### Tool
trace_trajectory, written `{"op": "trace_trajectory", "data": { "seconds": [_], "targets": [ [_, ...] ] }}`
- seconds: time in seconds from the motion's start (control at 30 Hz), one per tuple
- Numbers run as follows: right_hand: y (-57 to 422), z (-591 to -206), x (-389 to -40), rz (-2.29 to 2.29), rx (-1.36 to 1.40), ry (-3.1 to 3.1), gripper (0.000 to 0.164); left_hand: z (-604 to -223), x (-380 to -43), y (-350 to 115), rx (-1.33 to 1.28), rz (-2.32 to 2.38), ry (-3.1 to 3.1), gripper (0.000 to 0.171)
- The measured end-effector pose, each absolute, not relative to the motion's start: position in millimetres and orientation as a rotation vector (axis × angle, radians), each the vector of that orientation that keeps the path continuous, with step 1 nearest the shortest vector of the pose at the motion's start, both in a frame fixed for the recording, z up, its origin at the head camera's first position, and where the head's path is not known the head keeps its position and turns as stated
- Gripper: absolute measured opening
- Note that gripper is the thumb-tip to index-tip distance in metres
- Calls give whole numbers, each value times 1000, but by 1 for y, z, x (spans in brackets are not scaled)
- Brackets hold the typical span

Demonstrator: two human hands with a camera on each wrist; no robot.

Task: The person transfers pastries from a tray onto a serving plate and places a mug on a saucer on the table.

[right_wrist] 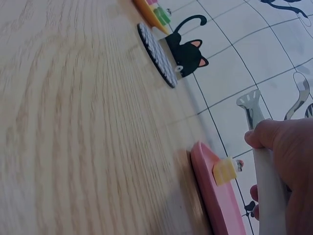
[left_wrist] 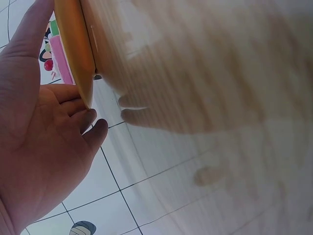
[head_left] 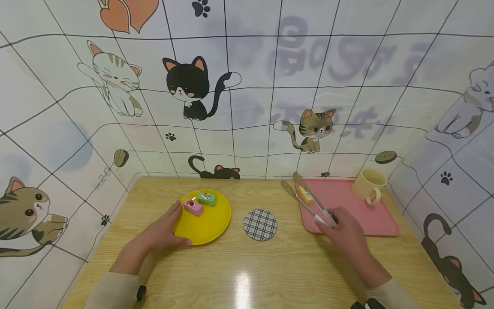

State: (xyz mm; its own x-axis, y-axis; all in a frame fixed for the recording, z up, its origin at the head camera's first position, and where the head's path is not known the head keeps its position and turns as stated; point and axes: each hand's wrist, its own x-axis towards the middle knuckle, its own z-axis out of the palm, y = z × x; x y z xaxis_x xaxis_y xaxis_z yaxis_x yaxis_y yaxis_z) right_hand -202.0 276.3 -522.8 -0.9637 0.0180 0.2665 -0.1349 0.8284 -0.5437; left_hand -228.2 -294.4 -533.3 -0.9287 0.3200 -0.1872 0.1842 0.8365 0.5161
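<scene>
On the left of the table, my left hand point(head_left: 164, 227) grips the rim of a yellow plate point(head_left: 210, 225), thumb at the near edge and fingers at the far left. A pink toy cake slice point(head_left: 193, 207) with a cherry and a green toy cake slice point(head_left: 207, 198) lie on it. My right hand point(head_left: 346, 229) holds metal tongs point(head_left: 312, 198) with pale handles, their arms spread. Below the tongs, a yellow toy cake slice point(head_left: 305, 195) sits at the left end of a pink tray point(head_left: 335, 193). In the right wrist view, the tong tip point(right_wrist: 249, 100) is apart from this yellow slice point(right_wrist: 225, 170).
A round checked coaster point(head_left: 260, 224) lies between plate and tray. On the tray's right back part stands a cream mug point(head_left: 369, 184), handle toward the front. A cat-patterned sheet point(head_left: 251, 107) rises behind the table point(head_left: 231, 274) and along its sides.
</scene>
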Motion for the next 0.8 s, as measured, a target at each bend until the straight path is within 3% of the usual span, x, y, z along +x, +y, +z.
{"op": "trace_trajectory", "data": {
  "seconds": [0.57, 0.8],
  "targets": [
    [309, -529, -191, 790, -50, -2846, 54, -534, -229, -294, 378, 732, 2745, 136],
    [311, -533, -187, 773, -92, -2846, 46, -534, -230, -294, 384, 733, 2753, 137]
  ]
}}
